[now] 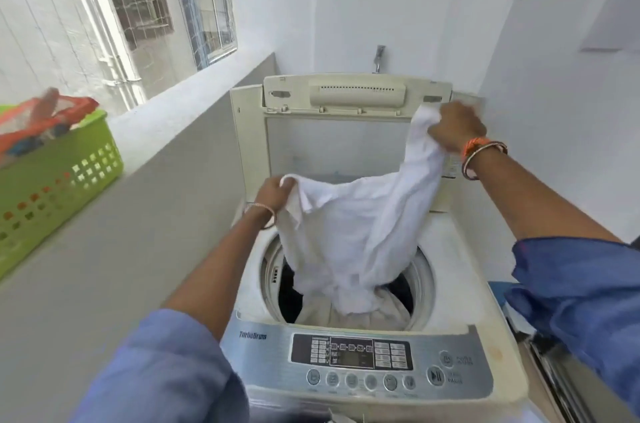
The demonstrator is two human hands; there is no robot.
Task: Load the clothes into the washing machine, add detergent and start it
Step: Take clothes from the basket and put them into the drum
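Two hands hold one white cloth [360,232] over our washer [450,284]. Our left hand [273,194] has its grip closed on one edge of the cloth, low and near the rim of the drum [424,284]. Our right hand [457,128] has its grip closed on the opposite end, higher up and close to the raised lid [332,145]. Between the two grips the cloth sags in a broad fold, and below them its lower part hangs down into the drum, where it touches pale laundry [384,313] already lying inside. Behind the right grip stands the lid, upright against the wall, with a tap [378,59] above it. Nearer to us than both grips lies the control panel [360,360], its row of round buttons untouched. Well to the left of the left grip, a green basket [65,176] sits on the grey ledge [104,249], with orange and red things in it. Bangles [479,159] circle our right wrist, a thin one our left, and blue sleeves [581,301] cover both upper arms.
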